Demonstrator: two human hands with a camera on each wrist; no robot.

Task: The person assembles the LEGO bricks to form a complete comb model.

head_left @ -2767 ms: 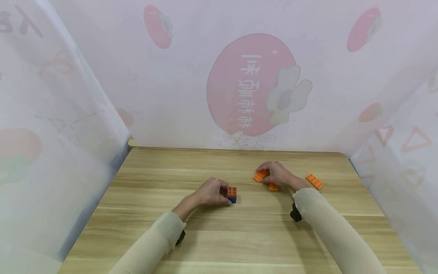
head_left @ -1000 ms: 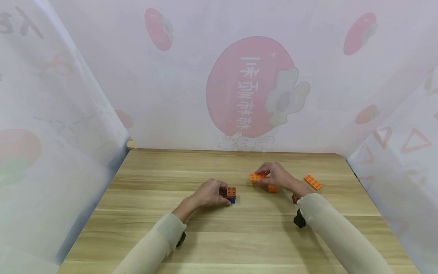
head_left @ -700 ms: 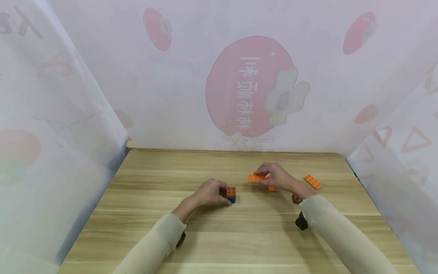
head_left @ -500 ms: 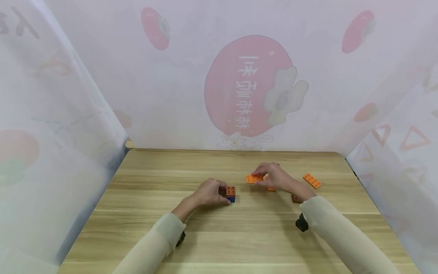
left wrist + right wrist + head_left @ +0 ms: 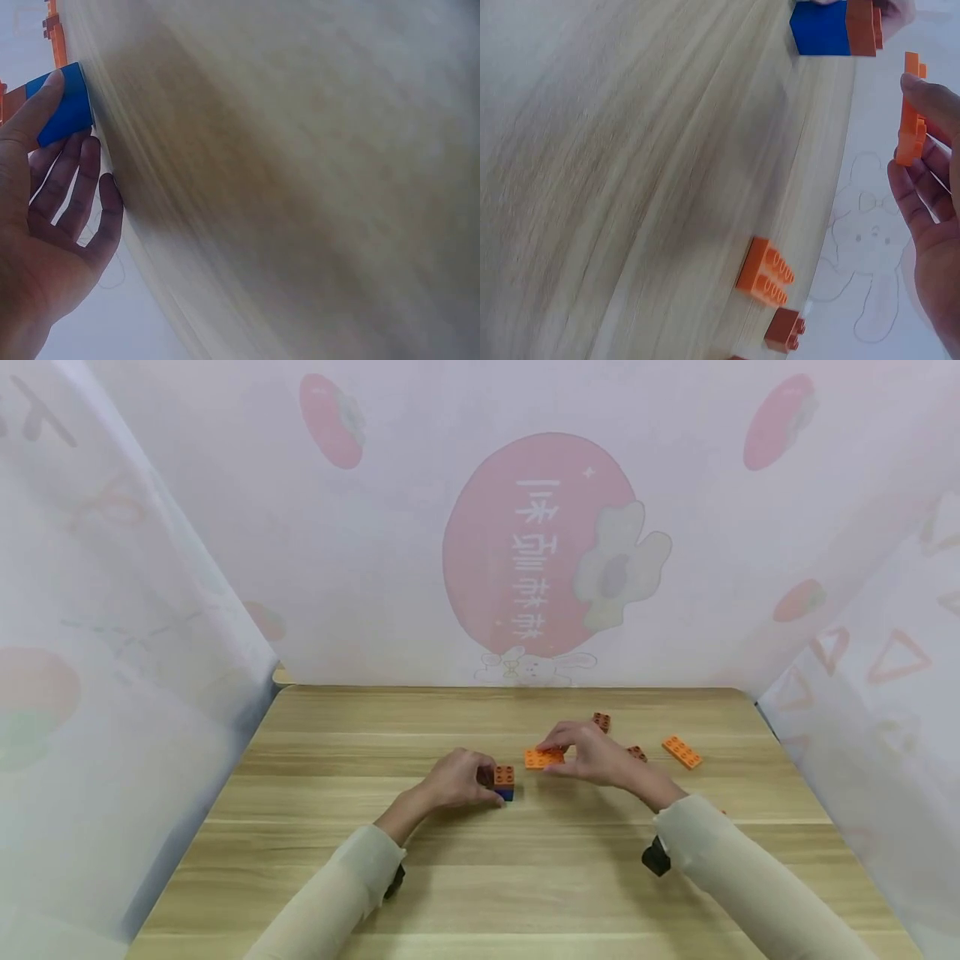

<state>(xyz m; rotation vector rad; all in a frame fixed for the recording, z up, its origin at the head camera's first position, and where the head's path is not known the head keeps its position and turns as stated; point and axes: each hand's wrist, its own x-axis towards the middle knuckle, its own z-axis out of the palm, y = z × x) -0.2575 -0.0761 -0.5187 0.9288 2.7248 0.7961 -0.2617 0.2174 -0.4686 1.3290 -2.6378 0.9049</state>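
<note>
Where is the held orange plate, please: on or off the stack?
Off: the right hand holds the orange plate apart from the stack.

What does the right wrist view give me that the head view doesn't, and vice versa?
Only right wrist: the palm side of the right hand, and an orange brick on the table, probably covered by that hand in the head view.

Only head: the pale sleeves and the left hand nearly whole.

Both: the held orange plate, the blue brick with a brown brick on top, and the rabbit print.
</note>
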